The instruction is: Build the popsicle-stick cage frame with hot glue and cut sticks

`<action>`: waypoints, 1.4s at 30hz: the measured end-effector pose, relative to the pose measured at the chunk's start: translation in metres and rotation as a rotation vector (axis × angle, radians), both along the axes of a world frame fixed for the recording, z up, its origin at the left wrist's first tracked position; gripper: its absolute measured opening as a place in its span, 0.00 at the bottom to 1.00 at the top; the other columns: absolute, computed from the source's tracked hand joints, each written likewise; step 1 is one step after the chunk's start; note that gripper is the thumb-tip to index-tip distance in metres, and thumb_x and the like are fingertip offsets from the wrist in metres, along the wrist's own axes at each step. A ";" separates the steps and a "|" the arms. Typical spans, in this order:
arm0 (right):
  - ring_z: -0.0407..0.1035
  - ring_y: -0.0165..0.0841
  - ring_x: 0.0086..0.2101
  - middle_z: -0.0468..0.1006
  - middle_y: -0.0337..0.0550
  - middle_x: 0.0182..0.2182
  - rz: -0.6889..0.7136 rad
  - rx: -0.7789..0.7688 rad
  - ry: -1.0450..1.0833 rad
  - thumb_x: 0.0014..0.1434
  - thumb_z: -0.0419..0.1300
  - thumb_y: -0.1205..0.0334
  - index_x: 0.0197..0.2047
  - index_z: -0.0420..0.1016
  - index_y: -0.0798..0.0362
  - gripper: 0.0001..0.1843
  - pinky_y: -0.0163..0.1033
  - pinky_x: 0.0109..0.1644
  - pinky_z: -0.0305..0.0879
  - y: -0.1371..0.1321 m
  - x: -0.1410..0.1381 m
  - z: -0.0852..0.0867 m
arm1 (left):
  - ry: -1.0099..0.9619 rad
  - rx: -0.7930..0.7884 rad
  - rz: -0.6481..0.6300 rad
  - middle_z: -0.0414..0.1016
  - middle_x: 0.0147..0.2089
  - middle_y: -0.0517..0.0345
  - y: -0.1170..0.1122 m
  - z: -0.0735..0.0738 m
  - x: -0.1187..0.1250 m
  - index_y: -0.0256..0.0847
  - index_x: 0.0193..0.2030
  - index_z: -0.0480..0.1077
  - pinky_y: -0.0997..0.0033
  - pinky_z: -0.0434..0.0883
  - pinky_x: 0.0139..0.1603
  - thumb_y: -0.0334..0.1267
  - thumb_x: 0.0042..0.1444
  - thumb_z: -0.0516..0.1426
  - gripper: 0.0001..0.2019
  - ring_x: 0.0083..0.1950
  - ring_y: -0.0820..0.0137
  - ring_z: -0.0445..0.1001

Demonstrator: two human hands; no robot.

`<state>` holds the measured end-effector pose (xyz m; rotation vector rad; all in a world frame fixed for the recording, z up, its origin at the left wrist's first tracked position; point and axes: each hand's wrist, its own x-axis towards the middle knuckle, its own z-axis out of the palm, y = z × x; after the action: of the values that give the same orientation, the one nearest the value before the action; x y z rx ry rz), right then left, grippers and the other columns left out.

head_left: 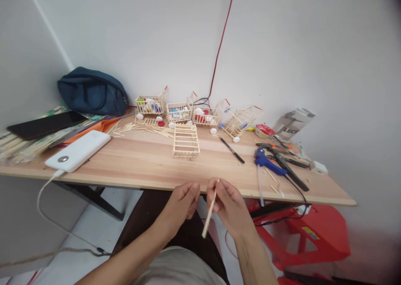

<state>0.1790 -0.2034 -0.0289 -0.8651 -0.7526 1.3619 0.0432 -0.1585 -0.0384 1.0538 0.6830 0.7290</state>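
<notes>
The right grip (230, 205) grasps a thin wooden stick (209, 217), pinched near its upper end between thumb and fingers, with the longer part slanting down towards the lap. The left grip (183, 199) is curled just beside it, thumb against the fingers; whether something small is tucked inside, I cannot tell.

The stick should be very light and fairly stiff, dry rather than slippery, and likely to snap if bent hard. A light pinch looks enough; holding it nearer the middle would probably steady the free end, while the present hold leaves the tip at the far end open.

Both grips are at the near edge of the table (140, 160). Ahead of them, slightly left, rests an open frame (186, 141) of similar sticks, which looks light and easily crushed; its outer bars seem the safer place to take it. Beyond it, against the wall, runs a row of small carts (179, 120), with loose sticks (161, 129) scattered in front of the left ones.

Ahead and right of the right grip lies a pen (232, 150). Further right are a blue glue gun (271, 164) and a long black tool (290, 168); the gun and its trailing cord could snag a rightward reach. Well left of the left grip, a white power bank (79, 150) and its cable could hinder that side.
</notes>
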 end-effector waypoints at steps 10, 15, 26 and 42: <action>0.65 0.27 0.20 0.73 0.36 0.21 -0.204 -0.073 -0.351 0.57 0.63 0.48 0.50 0.76 0.56 0.24 0.33 0.26 0.63 0.010 0.020 -0.001 | -0.069 -0.057 -0.260 0.66 0.29 0.60 0.004 0.011 0.002 0.36 0.36 0.67 0.77 0.50 0.23 0.54 0.58 0.55 0.20 0.24 0.79 0.55; 0.56 0.24 0.17 0.70 0.35 0.18 -0.262 -0.076 -0.572 0.55 0.62 0.43 0.31 0.74 0.54 0.21 0.31 0.20 0.50 0.013 0.020 0.004 | 0.142 0.283 -0.129 0.60 0.21 0.66 0.006 0.020 0.000 0.37 0.27 0.65 0.75 0.54 0.27 0.46 0.57 0.57 0.15 0.24 0.77 0.56; 0.51 0.27 0.22 0.54 0.31 0.18 -0.583 0.084 -1.227 0.66 0.50 0.52 0.22 0.59 0.51 0.22 0.35 0.28 0.47 0.027 -0.001 0.021 | 0.570 0.713 0.108 0.67 0.25 0.61 0.016 0.026 -0.001 0.39 0.27 0.66 0.72 0.55 0.32 0.37 0.59 0.53 0.10 0.28 0.72 0.63; 0.57 0.27 0.22 0.62 0.34 0.20 -0.347 0.362 -0.830 0.67 0.51 0.50 0.26 0.67 0.52 0.21 0.35 0.27 0.52 0.079 0.001 0.060 | -0.175 0.092 -0.395 0.60 0.19 0.63 0.080 0.066 -0.019 0.35 0.30 0.69 0.74 0.47 0.25 0.50 0.56 0.59 0.17 0.22 0.78 0.54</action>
<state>0.1796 -0.1241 0.0313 -1.2023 -1.3547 0.4966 0.0239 -0.0789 0.0279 1.1503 0.2791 0.5033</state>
